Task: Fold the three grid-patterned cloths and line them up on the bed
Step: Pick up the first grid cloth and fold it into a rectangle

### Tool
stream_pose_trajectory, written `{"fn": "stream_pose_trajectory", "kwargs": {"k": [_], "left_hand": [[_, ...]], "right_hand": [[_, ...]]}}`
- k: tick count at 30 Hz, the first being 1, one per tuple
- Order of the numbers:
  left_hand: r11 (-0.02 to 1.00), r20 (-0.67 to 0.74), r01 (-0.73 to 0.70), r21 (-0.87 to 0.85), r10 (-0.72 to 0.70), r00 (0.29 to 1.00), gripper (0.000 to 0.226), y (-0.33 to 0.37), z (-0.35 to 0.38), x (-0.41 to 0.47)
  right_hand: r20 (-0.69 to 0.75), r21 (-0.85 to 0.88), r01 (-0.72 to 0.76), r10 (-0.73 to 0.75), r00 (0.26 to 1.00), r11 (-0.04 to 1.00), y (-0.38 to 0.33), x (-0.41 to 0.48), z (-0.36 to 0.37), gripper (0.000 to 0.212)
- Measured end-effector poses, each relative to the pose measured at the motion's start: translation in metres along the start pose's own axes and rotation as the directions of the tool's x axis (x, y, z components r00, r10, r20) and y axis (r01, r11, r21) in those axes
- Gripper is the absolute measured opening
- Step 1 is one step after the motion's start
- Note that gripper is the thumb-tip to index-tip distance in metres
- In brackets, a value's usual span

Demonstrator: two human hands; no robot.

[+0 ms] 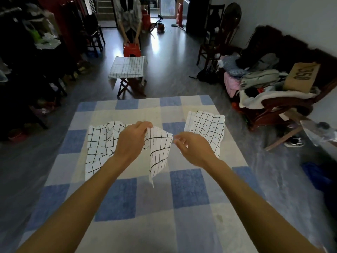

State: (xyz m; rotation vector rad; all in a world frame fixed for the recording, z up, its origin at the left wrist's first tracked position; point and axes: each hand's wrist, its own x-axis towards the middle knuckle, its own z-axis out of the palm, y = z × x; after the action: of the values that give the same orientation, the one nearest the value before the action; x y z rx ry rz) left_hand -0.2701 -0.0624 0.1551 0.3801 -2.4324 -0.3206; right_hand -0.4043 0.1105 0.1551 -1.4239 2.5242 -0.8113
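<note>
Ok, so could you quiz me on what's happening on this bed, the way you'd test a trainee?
1. True or false: the left hand grips the raised cloth above the bed.
2. What supports the far cloth, beyond the bed? A) a folding stool B) the floor C) a chair.
3. Fill in: the spread cloth lies towards the bed's ____ edge, past the right hand.
Key: 1 true; 2 A; 3 right.
</note>
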Motion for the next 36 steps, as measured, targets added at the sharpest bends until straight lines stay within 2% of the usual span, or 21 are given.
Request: {"fn": "stream_pose_trajectory", "kwargs": {"k": [1,5,9,13,15,17,20,22,24,25,27,29,33,36], "left_hand": [[1.0,0.004,-0.006,-0.03,0.006,1.0,0.019,0.0,-0.003,-0.001],[0.995,0.033,0.016,-0.095,-0.013,0.999,0.021,-0.006,-0.012,-0.004],[0.99,0.066,-0.021,-0.137,0.031,0.997,0.025,-0.008,-0.02,-0.004],[0.985,0.034,-0.011,-0.17,0.017,0.999,0.027,-0.009,-0.024,-0.004],[0.981,0.027,-0.001,-0.192,0.006,1.0,0.026,-0.01,-0.025,-0.005],[0.975,0.001,0.043,-0.22,-0.043,0.999,0.024,-0.009,-0.027,-0.004],[0.947,0.008,0.203,-0.249,-0.208,0.978,0.024,-0.003,-0.032,-0.002],[0.975,0.078,0.171,-0.139,-0.161,0.984,0.03,0.004,-0.029,-0.001],[0.997,0.154,-0.007,0.079,-0.005,0.988,0.037,0.011,-0.023,0.001],[0.979,0.176,-0.096,0.177,0.064,0.982,0.036,0.012,-0.018,0.0],[0.944,0.178,-0.189,0.27,0.144,0.973,0.021,0.009,-0.013,0.0],[0.932,0.173,-0.218,0.289,0.173,0.97,0.009,0.006,-0.011,-0.002],[0.936,0.105,-0.221,0.274,0.199,0.974,0.016,0.007,-0.013,-0.008],[0.949,0.09,-0.194,0.249,0.176,0.98,0.019,-0.002,-0.016,-0.018]], "right_hand": [[0.019,0.03,-0.003,0.002,1.0,1.0,-0.003,0.003,0.002,0.031],[0.036,0.083,0.017,-0.02,0.999,0.996,-0.014,0.019,0.009,0.043],[0.073,0.116,0.054,-0.063,0.995,0.992,-0.026,0.035,0.017,0.046],[0.054,0.127,0.115,-0.123,0.991,0.985,-0.033,0.043,0.023,0.027],[0.045,0.141,0.1,-0.108,0.993,0.985,-0.033,0.044,0.026,0.022],[0.053,0.145,0.063,-0.071,0.996,0.987,-0.03,0.044,0.027,0.022],[0.036,0.102,0.042,-0.046,0.998,0.994,-0.024,0.042,0.026,0.023],[0.014,0.028,0.103,-0.103,0.995,0.994,-0.025,0.039,0.025,0.023],[-0.022,-0.039,0.184,-0.185,0.983,0.982,-0.03,0.037,0.026,0.024],[-0.046,-0.054,0.213,-0.216,0.975,0.975,-0.032,0.035,0.026,0.024],[-0.091,-0.07,0.254,-0.26,0.961,0.965,-0.032,0.032,0.027,0.024],[-0.126,-0.083,0.283,-0.292,0.948,0.956,-0.029,0.028,0.027,0.022],[-0.178,-0.145,0.297,-0.32,0.93,0.944,-0.023,0.022,0.029,0.015],[-0.241,-0.212,0.233,-0.282,0.929,0.949,-0.007,0.014,0.035,0.006]]}}
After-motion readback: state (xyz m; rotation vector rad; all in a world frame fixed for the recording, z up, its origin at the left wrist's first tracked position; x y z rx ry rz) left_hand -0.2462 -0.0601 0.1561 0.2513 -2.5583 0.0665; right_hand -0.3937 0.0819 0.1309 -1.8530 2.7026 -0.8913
